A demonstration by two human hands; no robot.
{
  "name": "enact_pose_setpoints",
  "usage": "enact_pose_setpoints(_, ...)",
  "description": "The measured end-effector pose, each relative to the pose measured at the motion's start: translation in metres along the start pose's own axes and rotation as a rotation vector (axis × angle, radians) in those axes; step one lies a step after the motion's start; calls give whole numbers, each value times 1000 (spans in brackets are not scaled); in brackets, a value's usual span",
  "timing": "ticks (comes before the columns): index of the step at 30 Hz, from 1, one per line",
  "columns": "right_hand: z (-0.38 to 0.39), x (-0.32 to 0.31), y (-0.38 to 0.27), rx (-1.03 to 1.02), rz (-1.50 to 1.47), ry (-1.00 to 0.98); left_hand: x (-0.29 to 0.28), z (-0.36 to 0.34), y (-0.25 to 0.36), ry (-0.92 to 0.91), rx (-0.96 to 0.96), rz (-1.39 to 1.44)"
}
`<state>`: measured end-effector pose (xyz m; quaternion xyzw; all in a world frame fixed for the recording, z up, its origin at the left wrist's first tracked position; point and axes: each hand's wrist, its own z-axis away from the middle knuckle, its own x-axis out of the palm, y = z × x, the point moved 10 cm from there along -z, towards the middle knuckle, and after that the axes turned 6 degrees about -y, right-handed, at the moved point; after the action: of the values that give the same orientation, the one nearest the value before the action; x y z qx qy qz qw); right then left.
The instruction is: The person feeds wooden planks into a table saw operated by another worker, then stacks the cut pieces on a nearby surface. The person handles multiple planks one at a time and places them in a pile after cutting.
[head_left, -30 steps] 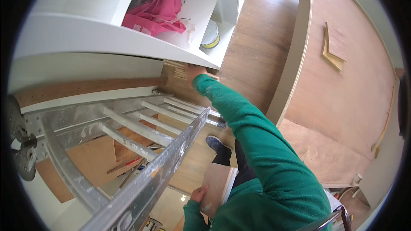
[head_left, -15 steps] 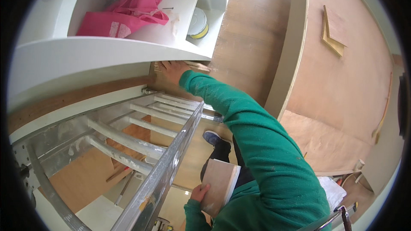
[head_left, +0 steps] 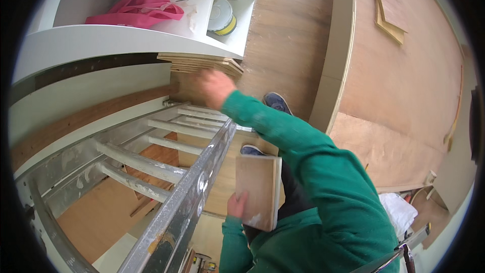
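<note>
Against my body, my left hand (head_left: 236, 205) grips a small stack of flat rectangular wooden boards (head_left: 256, 184), its fingers on their left edge. My right arm in its green sleeve reaches forward, and my right hand (head_left: 214, 87) hovers near several thin wooden boards (head_left: 202, 64) stacked beside the white cabinet (head_left: 126, 39). Motion smears the right hand's fingers, so their closure is unclear, and I see nothing in them. An aluminium ladder (head_left: 187, 187) stands just left of my left hand.
A pink bag (head_left: 144, 5), loose screws and a tin (head_left: 221, 15) sit in the cabinet. Two board offcuts (head_left: 389, 17) lie on the large plywood surface (head_left: 409, 81) at right. My shoes (head_left: 277, 102) are on the wooden floor (head_left: 290, 35). A white cloth (head_left: 398, 211) lies lower right.
My right hand has drawn back from the stacked boards, leaving more of them visible. The boards in my left hand have turned more upright. One foot has moved forward, and the view has shifted.
</note>
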<state>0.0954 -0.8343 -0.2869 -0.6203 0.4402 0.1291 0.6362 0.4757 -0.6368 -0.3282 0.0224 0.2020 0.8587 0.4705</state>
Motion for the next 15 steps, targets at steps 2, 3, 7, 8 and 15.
enact_pose_setpoints(2,77,-26,47,350,-273,-181,6,-15,33,51,124,-138)
enact_pose_setpoints(3,118,-46,71,550,-227,-182,10,-24,53,79,197,-194)
enact_pose_setpoints(7,278,-30,86,1086,-1052,-580,41,-68,116,131,300,-176)
enact_pose_setpoints(8,280,-29,82,981,-984,-484,49,-82,122,99,239,-146)
enact_pose_setpoints(15,271,21,123,967,-1248,23,64,-136,205,186,585,-307)
